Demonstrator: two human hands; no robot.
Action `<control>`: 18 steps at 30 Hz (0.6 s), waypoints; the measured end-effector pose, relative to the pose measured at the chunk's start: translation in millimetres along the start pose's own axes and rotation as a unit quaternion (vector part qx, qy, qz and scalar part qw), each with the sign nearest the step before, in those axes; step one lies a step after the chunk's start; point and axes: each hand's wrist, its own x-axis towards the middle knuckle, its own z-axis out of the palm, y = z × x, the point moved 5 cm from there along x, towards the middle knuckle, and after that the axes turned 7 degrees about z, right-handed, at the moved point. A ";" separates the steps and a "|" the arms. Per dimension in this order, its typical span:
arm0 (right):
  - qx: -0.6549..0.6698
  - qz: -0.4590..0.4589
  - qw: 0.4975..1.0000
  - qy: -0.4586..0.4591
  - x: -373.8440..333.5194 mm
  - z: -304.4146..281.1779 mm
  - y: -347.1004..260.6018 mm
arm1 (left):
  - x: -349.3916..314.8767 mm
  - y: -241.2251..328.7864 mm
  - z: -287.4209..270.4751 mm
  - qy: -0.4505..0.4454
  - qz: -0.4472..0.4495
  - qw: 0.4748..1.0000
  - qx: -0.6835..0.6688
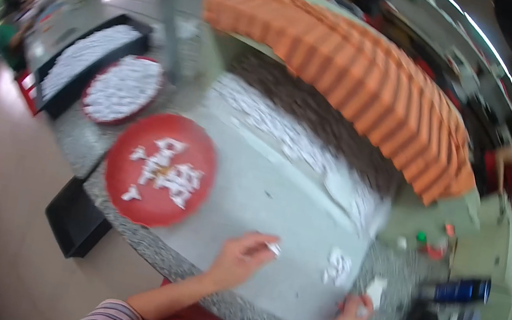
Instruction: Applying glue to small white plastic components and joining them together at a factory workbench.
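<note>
My left hand (239, 265) reaches over the pale work sheet (261, 209) with its fingers pinched on a small white piece (273, 249). At the sheet's right edge, my right hand (353, 313) is closed, with something whitish at its fingertips, too blurred to name. Just above it lies a white slip (375, 291), and a small cluster of white pieces (338, 267) rests on the sheet. To the left, a round red tray (124, 171) holds several loose white twisted pieces.
Beyond the sheet, a bin holds white pieces (276, 126) and brown ones (320, 106) under an orange striped cloth (354, 68). A full red bowl (123, 90), a black crate (147, 38) and a black bin (78, 218) stand left. A blue cylinder (462, 291) lies right.
</note>
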 end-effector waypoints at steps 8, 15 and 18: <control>-0.062 0.013 0.998 -0.028 8.6 -37.6 10.9 | -1.6 1.5 60.8 -0.051 -0.052 0.995 -0.069; -0.261 -0.137 0.945 -0.143 -8.3 28.4 -18.6 | -4.6 8.4 74.1 -0.085 -0.092 0.982 -0.138; -0.387 -0.176 0.893 -0.148 -11.5 48.0 -27.2 | -4.8 11.0 71.1 -0.080 -0.100 0.976 -0.174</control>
